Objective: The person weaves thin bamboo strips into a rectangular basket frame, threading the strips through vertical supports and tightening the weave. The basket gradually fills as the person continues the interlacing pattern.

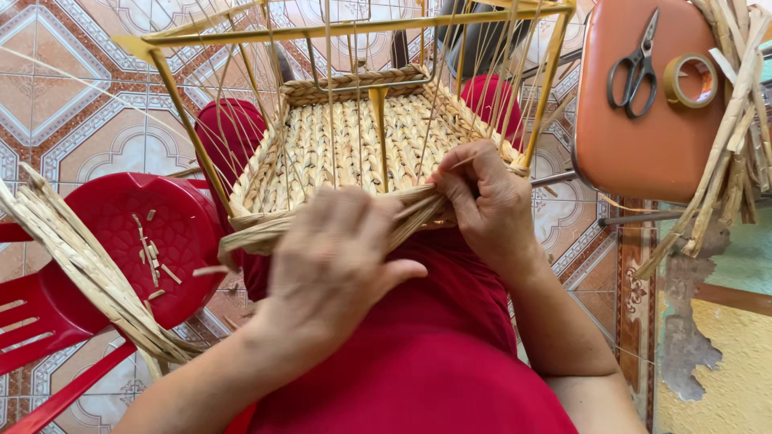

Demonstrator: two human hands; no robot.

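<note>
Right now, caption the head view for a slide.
Both hands, left and right, twist straw strands along a woven basket.

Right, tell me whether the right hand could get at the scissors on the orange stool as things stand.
Probably yes. The scissors lie uncovered on the orange stool, on the right hand's side, with open space between. But that hand is now pinching the straw braid at the basket's edge, so it would have to let go first.

Basket [354, 145] on lap between stool [153, 233] left, scissors [635, 68] right.
</note>
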